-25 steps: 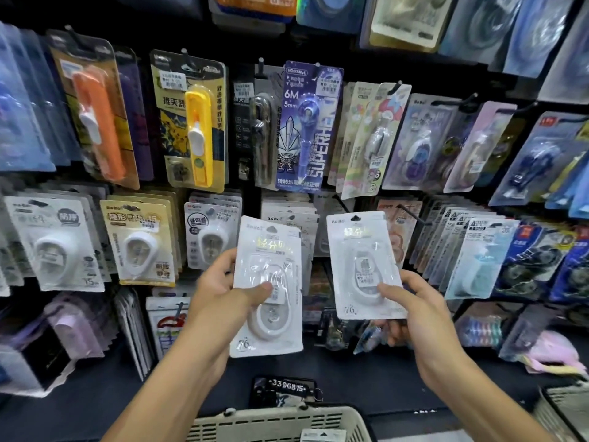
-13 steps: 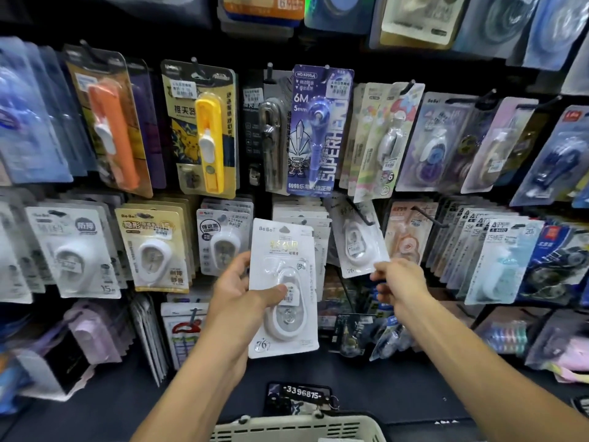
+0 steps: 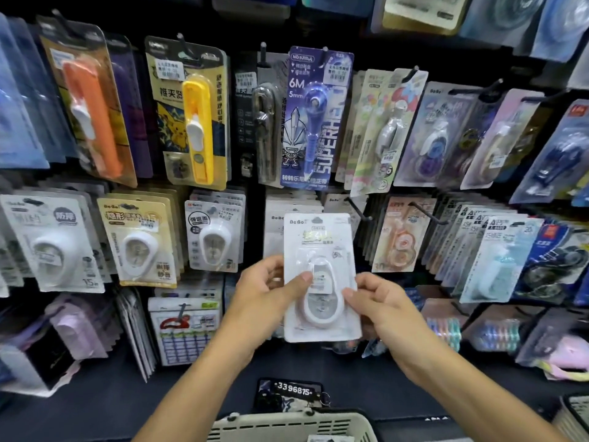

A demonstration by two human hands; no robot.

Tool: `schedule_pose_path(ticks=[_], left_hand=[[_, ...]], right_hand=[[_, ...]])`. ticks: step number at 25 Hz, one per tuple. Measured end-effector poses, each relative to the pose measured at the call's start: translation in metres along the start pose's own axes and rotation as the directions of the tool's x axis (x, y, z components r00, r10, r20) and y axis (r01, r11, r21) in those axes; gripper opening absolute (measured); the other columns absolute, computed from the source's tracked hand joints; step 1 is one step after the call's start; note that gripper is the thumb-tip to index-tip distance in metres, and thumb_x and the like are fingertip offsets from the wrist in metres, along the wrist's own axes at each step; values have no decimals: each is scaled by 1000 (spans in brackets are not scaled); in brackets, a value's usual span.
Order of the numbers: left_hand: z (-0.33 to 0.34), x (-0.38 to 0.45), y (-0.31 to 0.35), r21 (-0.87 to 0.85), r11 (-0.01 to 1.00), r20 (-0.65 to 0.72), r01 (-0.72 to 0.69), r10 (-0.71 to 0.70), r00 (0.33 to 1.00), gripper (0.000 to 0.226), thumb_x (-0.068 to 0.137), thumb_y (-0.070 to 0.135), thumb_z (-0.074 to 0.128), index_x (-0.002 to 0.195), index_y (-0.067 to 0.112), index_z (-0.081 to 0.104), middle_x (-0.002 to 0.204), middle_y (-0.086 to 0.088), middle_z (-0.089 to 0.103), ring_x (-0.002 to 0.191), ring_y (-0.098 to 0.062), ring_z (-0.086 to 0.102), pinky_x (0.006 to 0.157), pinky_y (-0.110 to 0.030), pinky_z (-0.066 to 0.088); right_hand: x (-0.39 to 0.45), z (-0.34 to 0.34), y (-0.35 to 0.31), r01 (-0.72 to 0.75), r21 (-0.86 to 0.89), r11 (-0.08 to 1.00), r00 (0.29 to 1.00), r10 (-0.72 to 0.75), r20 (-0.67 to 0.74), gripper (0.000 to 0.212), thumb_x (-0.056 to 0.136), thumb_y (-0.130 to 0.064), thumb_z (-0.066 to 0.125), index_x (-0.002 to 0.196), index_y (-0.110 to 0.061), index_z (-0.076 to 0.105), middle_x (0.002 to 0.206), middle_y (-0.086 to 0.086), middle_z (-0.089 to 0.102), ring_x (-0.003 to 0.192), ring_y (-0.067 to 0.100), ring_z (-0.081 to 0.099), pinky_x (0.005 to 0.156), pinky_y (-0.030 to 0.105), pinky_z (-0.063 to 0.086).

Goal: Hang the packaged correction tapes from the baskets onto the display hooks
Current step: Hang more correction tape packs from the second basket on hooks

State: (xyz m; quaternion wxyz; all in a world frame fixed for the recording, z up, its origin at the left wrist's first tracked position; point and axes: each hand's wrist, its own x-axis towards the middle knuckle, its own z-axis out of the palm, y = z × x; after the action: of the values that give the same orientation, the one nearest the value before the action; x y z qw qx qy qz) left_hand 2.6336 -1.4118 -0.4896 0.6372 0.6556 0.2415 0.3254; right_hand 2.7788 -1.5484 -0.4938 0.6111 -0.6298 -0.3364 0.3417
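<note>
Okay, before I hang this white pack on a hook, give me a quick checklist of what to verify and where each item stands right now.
1. Pack held: ok, left hand and right hand both grip the white correction tape pack.
2. Pack upright, printed side facing you: ok.
3. Hang hole free: cannot tell, too blurred.
4. Free hook nearby: ok, black hook juts out up-right of the pack.
5. Pack on hook: not ok, not yet threaded.
6. Basket below: ok.
</note>
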Motion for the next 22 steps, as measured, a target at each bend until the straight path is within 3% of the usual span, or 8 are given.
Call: schedule_pose_path(ticks=[1,3,5,7,11,18,20,22], left_hand=[[-1,0,-3,250,965,-16,-78,85,996,25,91,28,75,115,32,69,115,18,73,107,-3,68,78,-15,55],[-5,2,-10,716,673,26,-184,238,971,46,95,39,66,139,35,55,144,20,52,135,-5,47,112,-28,41],[-9,7,-15,901,393,96,-182,230,969,64,98,43,57,156,35,31,167,13,20,154,-12,17,126,-43,11],[-11,10,-19,948,271,121,-169,186,975,69,100,43,52,160,37,19,171,11,0,158,-14,-1,126,-49,-3],[-9,13,-24,953,236,160,-189,134,978,75,100,40,51,161,38,8,168,13,-15,157,-15,-12,124,-53,-8],[-7,13,-32,949,244,185,-201,89,979,80,101,42,48,161,38,-3,164,16,-25,155,-11,-18,127,-50,-8],[-11,14,-32,937,272,195,-219,113,974,79,100,41,50,162,38,0,159,19,-27,155,-10,-16,127,-46,-5],[-9,11,-35,893,393,163,-218,170,972,75,98,36,55,162,36,14,165,18,-15,157,-11,-6,128,-44,4]], right_hand=[[-4,-6,0,29,-8,1000,996,-29,-87,8,101,-12,57,102,-7,61,79,7,76,50,14,65,37,24,48],[-8,-20,-1,30,-36,999,965,-38,-258,9,104,-14,52,104,-10,60,83,7,78,51,17,67,37,29,49],[-11,-33,-2,5,-92,996,922,-40,-386,10,105,-17,51,102,-14,60,85,8,78,50,20,65,38,31,49],[-13,-42,-3,-7,-170,985,897,-68,-437,11,105,-19,51,99,-15,60,76,3,76,42,18,60,32,24,41],[-9,-42,-6,12,-271,962,862,-148,-486,8,104,-21,52,97,-21,56,73,-5,73,35,14,50,32,21,36],[66,-32,-18,-40,-291,956,848,-122,-515,30,101,3,45,90,-20,62,115,7,66,53,17,61,40,19,45],[88,-31,-21,-89,-221,971,893,-20,-450,40,97,12,40,115,-15,63,138,10,56,72,21,64,51,21,55],[97,-32,-14,-159,-150,976,931,97,-351,57,96,13,44,148,-12,45,153,10,41,93,21,62,79,32,62]])
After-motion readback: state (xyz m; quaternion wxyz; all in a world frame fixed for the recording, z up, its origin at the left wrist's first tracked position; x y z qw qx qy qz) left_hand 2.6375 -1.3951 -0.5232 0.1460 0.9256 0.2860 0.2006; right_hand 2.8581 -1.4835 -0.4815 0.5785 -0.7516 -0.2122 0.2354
